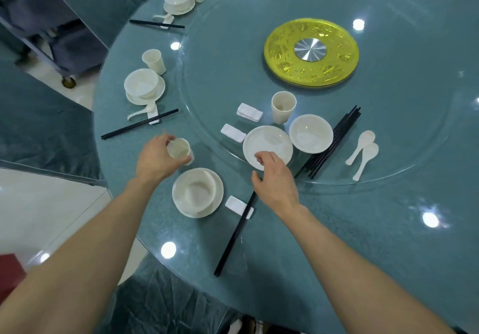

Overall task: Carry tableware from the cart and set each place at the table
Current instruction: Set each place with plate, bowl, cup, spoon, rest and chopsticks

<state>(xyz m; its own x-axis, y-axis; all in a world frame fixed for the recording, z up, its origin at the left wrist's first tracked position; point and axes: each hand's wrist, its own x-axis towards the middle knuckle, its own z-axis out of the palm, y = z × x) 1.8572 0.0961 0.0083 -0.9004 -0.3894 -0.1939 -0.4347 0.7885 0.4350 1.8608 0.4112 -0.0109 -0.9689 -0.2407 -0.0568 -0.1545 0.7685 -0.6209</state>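
Note:
My left hand (155, 161) grips a white cup (178, 149) standing on the table, just behind the near place's bowl on its plate (198, 192). To the right of that setting lie a white chopstick rest (237, 205) and black chopsticks (234, 235). My right hand (276, 179) hovers with loosely curled fingers over the near rim of a loose white plate (268, 143), thumb apart, holding nothing. On the glass turntable (388, 139) lie a bowl (311, 132), a cup (282, 106), two rests (233, 132), a chopstick bundle (334, 139) and two spoons (363, 149).
Two set places with bowl, cup, spoon and chopsticks stand along the left rim of the table (145, 84) (178, 0). A gold disc (311, 52) marks the turntable's centre. Covered chairs (39, 115) ring the table, and a cart (59, 48) stands at the far left.

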